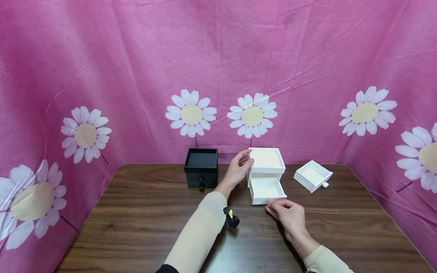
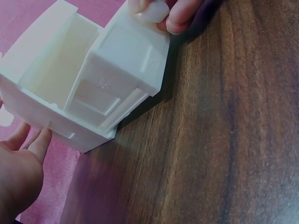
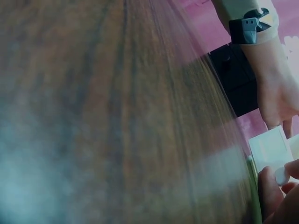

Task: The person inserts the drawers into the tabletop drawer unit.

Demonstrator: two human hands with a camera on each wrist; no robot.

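Observation:
A small white drawer box [image 1: 267, 160] with an open-topped upper tray stands at the back of the table. Its white drawer [image 1: 268, 189] sticks out of the front, with nothing visible inside. My right hand [image 1: 289, 218] pinches the drawer's round white knob [image 2: 156, 11] between thumb and fingers. Against the box's left side wall rest the fingertips of my left hand [image 1: 236, 168], near the top rim. The left wrist view shows those fingers [image 2: 43, 140] touching the wall without wrapping round it.
A black drawer box [image 1: 202, 168] with an open top tray and a front knob stands left of the white one. To the right, a separate white drawer [image 1: 312, 176] with a knob lies on the wooden table [image 1: 143, 227]. A pink flowered cloth [image 1: 136, 76] hangs behind.

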